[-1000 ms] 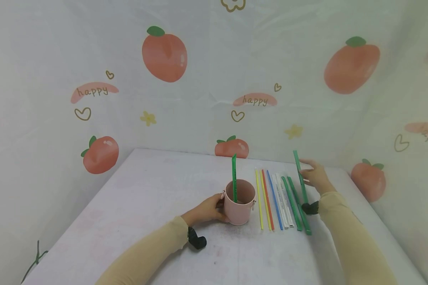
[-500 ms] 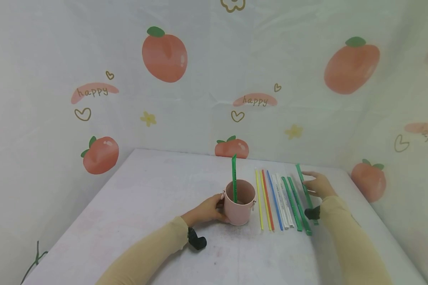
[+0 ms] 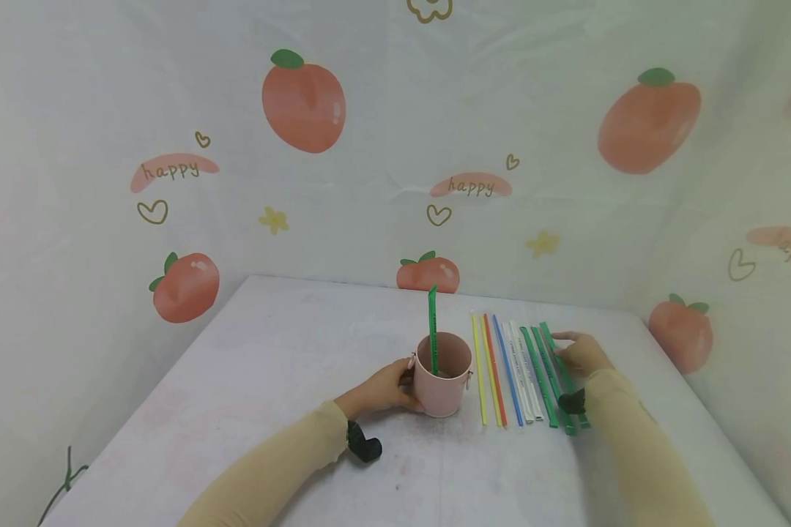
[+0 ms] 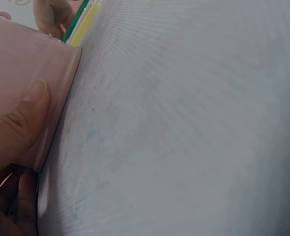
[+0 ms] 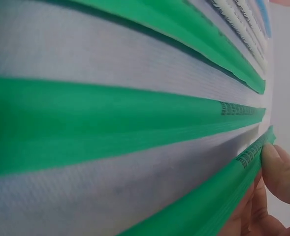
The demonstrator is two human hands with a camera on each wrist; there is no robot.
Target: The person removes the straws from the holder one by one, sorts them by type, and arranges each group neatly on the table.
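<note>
A small pink bucket stands upright on the table, and my left hand grips its left side. In the left wrist view the thumb lies along the bucket wall. One green-wrapped straw leans upright inside the bucket. At the right, my right hand pinches another green-wrapped straw near its far end, low over the table. It lies just right of two green-wrapped straws in the row. Part of the held straw is hidden by the wrist camera in the head view.
Between bucket and right hand lies a row of straws: yellow, red, blue, white-wrapped, then green. The white table meets a fruit-printed backdrop behind and at the sides.
My right hand has lowered the green-wrapped straw to the table and shifted it left, close beside the other green ones. My left hand and the bucket have stayed put.
</note>
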